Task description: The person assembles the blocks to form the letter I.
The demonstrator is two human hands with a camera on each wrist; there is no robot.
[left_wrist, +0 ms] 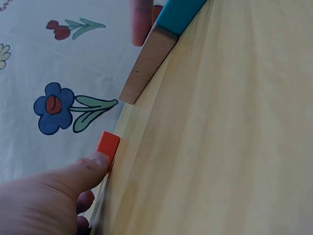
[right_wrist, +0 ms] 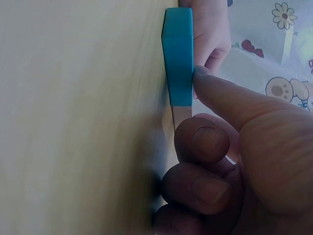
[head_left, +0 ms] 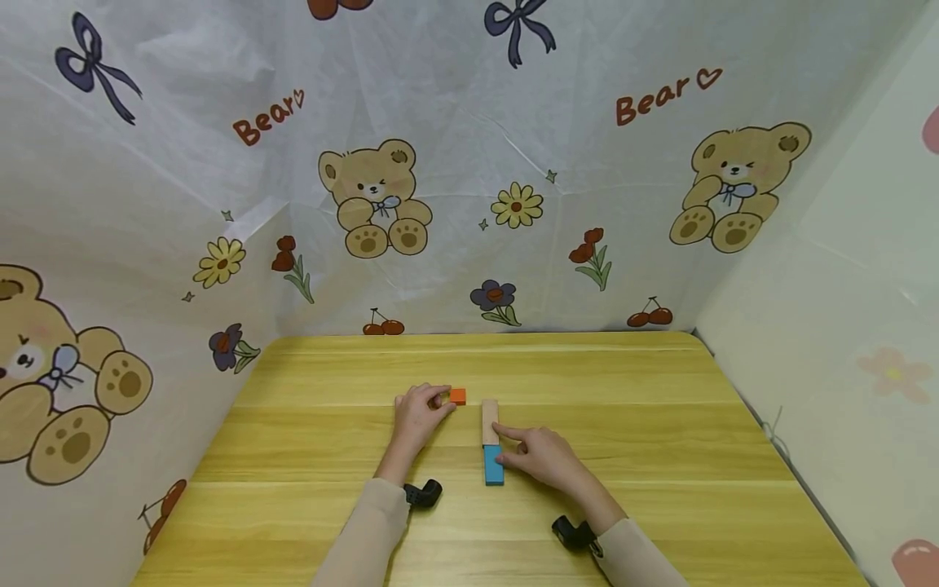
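Near the middle of the table, my left hand pinches a small orange block by its left end, between thumb and index finger. To its right, a plain wooden block and a blue block lie end to end in a line, the wooden one farther away. My right hand is at their right side. Its index finger reaches onto the wooden block, and the thumb touches the blue block's side. In the right wrist view the other fingers are curled beside the row.
The light wood-grain table runs back to a white cloth printed with bears and flowers. Black wrist cameras sit at each cuff, one on the left and one on the right. A thin cable hangs beyond the right edge.
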